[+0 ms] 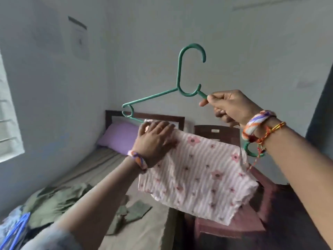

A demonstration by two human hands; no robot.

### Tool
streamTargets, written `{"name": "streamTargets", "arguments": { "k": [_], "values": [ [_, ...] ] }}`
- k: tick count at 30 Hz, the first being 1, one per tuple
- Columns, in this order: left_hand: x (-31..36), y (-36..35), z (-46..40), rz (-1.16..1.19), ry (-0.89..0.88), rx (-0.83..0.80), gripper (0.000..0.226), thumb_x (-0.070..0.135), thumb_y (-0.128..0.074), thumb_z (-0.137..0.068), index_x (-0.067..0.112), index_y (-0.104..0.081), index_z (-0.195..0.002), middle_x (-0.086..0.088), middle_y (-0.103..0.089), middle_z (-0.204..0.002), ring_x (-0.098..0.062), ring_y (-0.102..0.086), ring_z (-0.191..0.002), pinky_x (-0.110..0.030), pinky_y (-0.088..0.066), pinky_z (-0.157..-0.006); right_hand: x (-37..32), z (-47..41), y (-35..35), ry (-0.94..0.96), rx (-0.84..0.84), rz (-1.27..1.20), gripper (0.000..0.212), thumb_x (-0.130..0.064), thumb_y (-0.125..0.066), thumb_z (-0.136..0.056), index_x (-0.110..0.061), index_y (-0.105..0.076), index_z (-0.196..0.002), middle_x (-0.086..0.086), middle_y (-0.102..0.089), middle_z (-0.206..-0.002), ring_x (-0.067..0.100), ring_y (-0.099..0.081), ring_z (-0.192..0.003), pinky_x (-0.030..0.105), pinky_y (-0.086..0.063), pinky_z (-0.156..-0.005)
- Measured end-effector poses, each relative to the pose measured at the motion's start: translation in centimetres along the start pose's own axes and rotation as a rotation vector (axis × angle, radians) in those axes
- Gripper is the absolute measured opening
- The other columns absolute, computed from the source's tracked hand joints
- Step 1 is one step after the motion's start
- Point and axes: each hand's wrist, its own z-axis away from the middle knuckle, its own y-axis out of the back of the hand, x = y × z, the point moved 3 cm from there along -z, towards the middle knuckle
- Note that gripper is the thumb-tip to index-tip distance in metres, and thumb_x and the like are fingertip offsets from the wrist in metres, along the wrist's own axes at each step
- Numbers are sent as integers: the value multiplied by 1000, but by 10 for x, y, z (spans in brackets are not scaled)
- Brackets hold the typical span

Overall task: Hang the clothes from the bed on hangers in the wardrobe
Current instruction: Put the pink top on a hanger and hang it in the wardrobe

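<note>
Far left: blue hangers (16, 230) at the bed's near corner, partly cut off by the frame edge. Olive clothes (59, 201) lie crumpled on the bed (155, 221), not yet hung; purple pillow (120, 136) at the headboard. Left hand (155, 139) lies flat on the folded top edge of the pink floral garment (198, 175), fingers straight, pressing cloth over the lower bar. Garment is draped on the green hanger (180, 69), held up in the air above the bed, hook up and free. Right hand (232, 107) has its fingers curled round the hanger's right shoulder arm. Dark wooden furniture (216, 134) behind. Wardrobe not in view.

Handling, my read: garment is light, soft and floppy, likely to slide off the smooth plastic bar if tilted. Hanger is stiff and light; best taken at the neck under the hook, kept level, for carrying.
</note>
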Motion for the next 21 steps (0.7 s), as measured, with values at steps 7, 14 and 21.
{"name": "streamTargets", "arguments": {
  "k": [7,14,21],
  "values": [
    [38,17,-59,22,5,95,58,56,-38,-83,20,-54,-126,-10,-56,-128,-30,-48,-117,-40,-21,-92,-20,74,140,-12,205,110,28,-28,-43,-99,-19,-65,-84,-12,-27,-41,0,-16,-31,7,-15,-36],
    [205,90,-154,421,-12,185,68,60,-39,-78,17,-49,-129,-11,-53,-124,-28,-46,-110,-39,-32,-90,-48,210,275,-79,440,296,35,-31,-48,-95,-12,-60,-68,-7,-28,-40,3,-17,-30,8,-14,-36],
    [416,150,-197,1336,-291,-651,24,23,-62,-86,8,-66,-69,-2,-43,-46,-15,-40,-40,-21,-36,-45,-72,367,403,-141,656,690,35,-26,-55,-93,-10,-64,-63,-1,-45,-45,6,-37,-40,16,-31,-44]
  ]
}}
